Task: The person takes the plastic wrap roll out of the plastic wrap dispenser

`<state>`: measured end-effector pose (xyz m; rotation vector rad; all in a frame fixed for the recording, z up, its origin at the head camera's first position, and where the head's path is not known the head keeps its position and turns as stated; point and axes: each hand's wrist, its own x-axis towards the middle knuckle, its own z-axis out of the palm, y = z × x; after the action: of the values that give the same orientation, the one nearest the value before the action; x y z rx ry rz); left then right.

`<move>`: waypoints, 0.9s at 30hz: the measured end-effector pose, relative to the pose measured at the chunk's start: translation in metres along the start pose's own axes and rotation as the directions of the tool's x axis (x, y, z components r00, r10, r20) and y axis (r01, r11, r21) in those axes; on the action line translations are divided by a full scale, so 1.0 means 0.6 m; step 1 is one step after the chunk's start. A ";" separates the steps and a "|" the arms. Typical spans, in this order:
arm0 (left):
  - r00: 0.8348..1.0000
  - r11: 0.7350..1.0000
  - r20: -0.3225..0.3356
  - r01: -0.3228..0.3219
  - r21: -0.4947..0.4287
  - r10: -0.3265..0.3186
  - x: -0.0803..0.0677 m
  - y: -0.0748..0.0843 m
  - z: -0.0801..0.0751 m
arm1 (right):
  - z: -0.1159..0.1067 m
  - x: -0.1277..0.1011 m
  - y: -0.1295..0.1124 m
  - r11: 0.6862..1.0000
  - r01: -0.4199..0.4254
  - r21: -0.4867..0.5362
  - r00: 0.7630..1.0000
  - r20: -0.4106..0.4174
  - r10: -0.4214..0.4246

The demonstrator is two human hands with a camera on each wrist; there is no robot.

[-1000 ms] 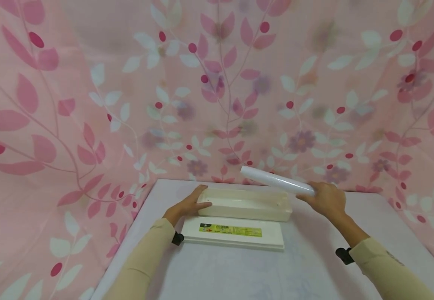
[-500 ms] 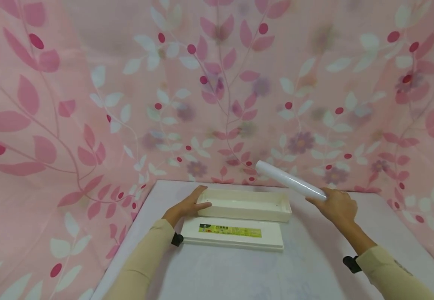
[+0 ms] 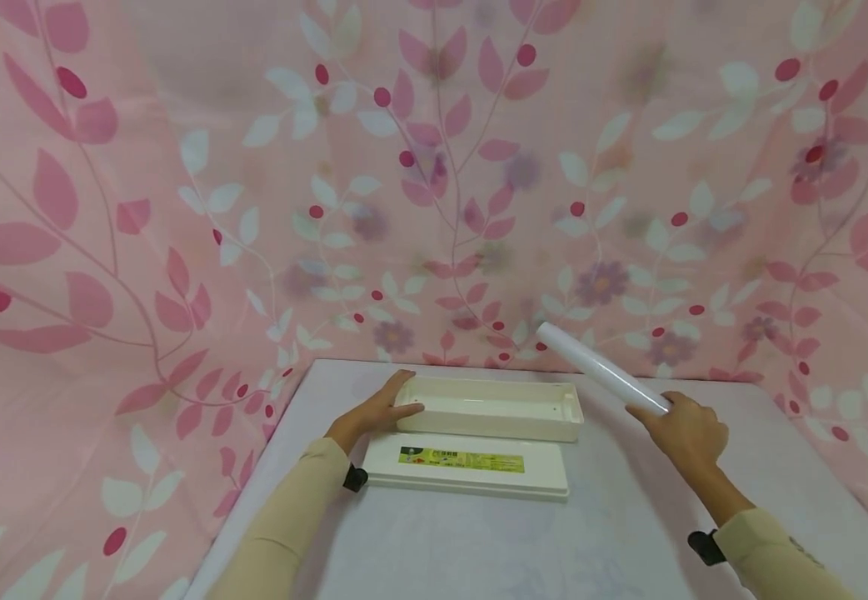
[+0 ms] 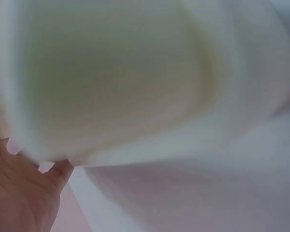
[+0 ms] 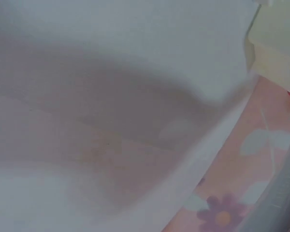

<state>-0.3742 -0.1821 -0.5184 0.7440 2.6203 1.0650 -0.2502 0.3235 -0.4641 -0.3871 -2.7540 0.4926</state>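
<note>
The right hand [image 3: 685,429] grips one end of a white roll [image 3: 601,379], fingers curled round it. The roll is held in the air, tilted up and away toward the pink curtain [image 3: 179,208], to the right of the open cream box [image 3: 490,408] and clear of it.

The left hand [image 3: 374,410] rests against the left end of the box, fingers fairly straight along its wall and thumb on the near side. In the left wrist view the box wall [image 4: 116,77] fills the picture as a pale blur, with the palm [image 4: 19,193] at the lower left.

The box's flat lid [image 3: 467,475] lies on the tabletop [image 3: 479,550] just in front of the box, touching or nearly touching it. It carries a yellow-green label [image 3: 461,459] with dark print too small to read.

The curtain bears a pattern of pink and white leaves, red berries and mauve flowers.
</note>
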 end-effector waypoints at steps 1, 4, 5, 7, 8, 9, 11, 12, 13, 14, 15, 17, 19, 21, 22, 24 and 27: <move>1.000 1.000 -0.002 0.000 -0.002 0.000 0.000 0.000 0.000 | 0.001 -0.002 0.002 1.000 -0.020 0.007 1.000 0.006 0.020; 1.000 1.000 -0.004 0.012 -0.009 -0.012 0.002 -0.002 0.001 | 0.006 -0.006 0.008 0.996 -0.082 0.037 0.996 0.041 0.080; 1.000 1.000 -0.005 0.020 -0.010 -0.021 0.002 -0.003 0.001 | 0.008 -0.008 0.011 0.994 -0.101 0.048 0.994 0.053 0.098; 0.999 0.999 -0.005 0.036 -0.009 -0.036 0.002 -0.007 0.002 | 0.012 -0.012 0.016 0.988 -0.139 0.066 0.988 0.078 0.134; 0.999 0.999 -0.002 0.044 -0.009 -0.044 0.002 -0.007 0.002 | 0.013 -0.015 0.018 0.985 -0.157 0.070 0.985 0.087 0.151; 0.999 0.999 -0.003 0.048 -0.013 -0.048 0.002 -0.008 0.003 | 0.014 -0.016 0.021 0.982 -0.174 0.075 0.982 0.094 0.167; 0.999 0.998 0.001 0.053 -0.019 -0.053 0.001 -0.008 0.003 | 0.014 -0.020 0.026 0.977 -0.199 0.072 0.976 0.101 0.191; 0.998 0.998 0.005 0.056 -0.018 -0.056 0.000 -0.008 0.003 | 0.014 -0.021 0.029 0.977 -0.205 0.065 0.975 0.101 0.198; 0.998 0.998 0.009 0.059 -0.017 -0.058 0.000 -0.007 0.003 | 0.014 -0.022 0.031 0.977 -0.207 0.056 0.975 0.100 0.200; 0.998 0.998 0.011 0.059 -0.019 -0.059 -0.001 -0.005 0.001 | 0.014 -0.023 0.032 0.978 -0.205 0.047 0.975 0.099 0.199; 0.998 0.998 0.012 0.060 -0.019 -0.060 -0.001 -0.003 0.000 | 0.014 -0.023 0.034 0.979 -0.199 0.038 0.976 0.101 0.194; 0.998 0.998 0.017 0.065 -0.012 -0.064 -0.003 0.001 -0.001 | 0.016 -0.026 0.038 0.982 -0.187 0.016 0.976 0.112 0.184; 0.997 0.998 0.013 0.070 -0.009 -0.070 -0.005 0.004 -0.003 | 0.018 -0.028 0.040 0.984 -0.179 -0.002 0.975 0.131 0.178; 0.997 0.997 0.008 0.075 0.001 -0.075 -0.004 0.006 -0.005 | 0.020 -0.029 0.042 0.984 -0.178 -0.011 0.973 0.150 0.178; 0.997 0.997 0.008 0.077 0.010 -0.077 -0.003 0.005 -0.005 | 0.021 -0.029 0.043 0.984 -0.179 -0.012 0.971 0.159 0.178; 0.997 0.997 0.006 0.077 0.011 -0.077 -0.001 0.003 -0.004 | 0.023 -0.029 0.044 0.984 -0.179 -0.016 0.968 0.175 0.180; 0.997 0.997 0.011 0.071 0.010 -0.071 0.001 -0.002 0.000 | 0.027 -0.033 0.047 0.983 -0.181 -0.020 0.963 0.198 0.182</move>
<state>-0.3751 -0.1822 -0.5194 0.6519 2.6232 1.0264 -0.2318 0.3378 -0.4941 -0.6268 -2.9261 0.6045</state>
